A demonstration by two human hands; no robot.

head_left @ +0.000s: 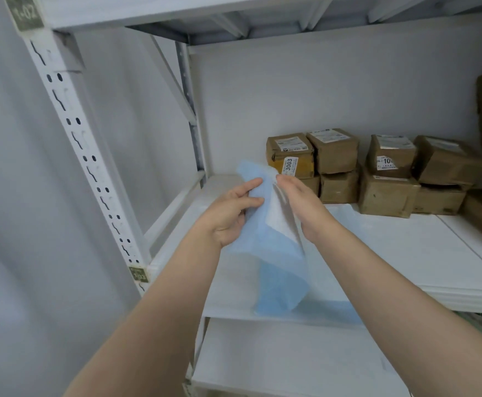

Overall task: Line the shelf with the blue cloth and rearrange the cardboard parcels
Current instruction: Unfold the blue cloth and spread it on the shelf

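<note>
White shelf point(405, 253) holds brown parcels point(334, 156) stacked at its back. The blue cloth point(277, 267), folded long, hangs over the shelf's front. The left hand point(229, 214) grips one side. The right hand point(301, 203) touches the other side, but I cannot tell if it pinches. Pulled open too fast, the cloth may slip off or knock the parcels.

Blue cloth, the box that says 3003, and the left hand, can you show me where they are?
blue cloth point(280, 270): head view, on its hanging lower fold.
box marked 3003 point(290, 156): head view, on its front face.
left hand point(231, 213): head view, middle of the hand.
</note>
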